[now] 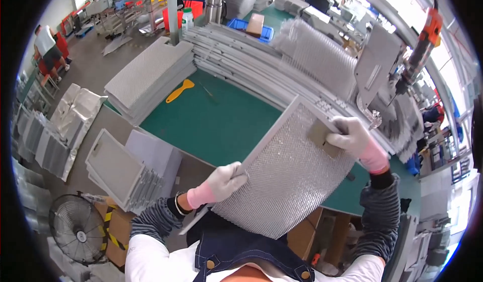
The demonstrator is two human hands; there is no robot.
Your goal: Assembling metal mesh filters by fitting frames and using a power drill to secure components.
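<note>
A silver mesh panel is held tilted in front of me, over the near edge of the green tabletop. Pale metal framing runs along its left and far sides; the jagged mesh edge shows at the near side. My left hand, in a white and pink glove, is closed round the left frame strip. At the far right corner my right hand, gloved alike, grips the frame with the thumb on top. Beside that thumb a small tan square lies against the mesh; whether it is attached I cannot tell.
Mesh sheets are stacked at the table's left, near a yellow scraper. Long metal strips are piled along the back. An orange power screwdriver hangs at the right. Framed panels and a fan stand left.
</note>
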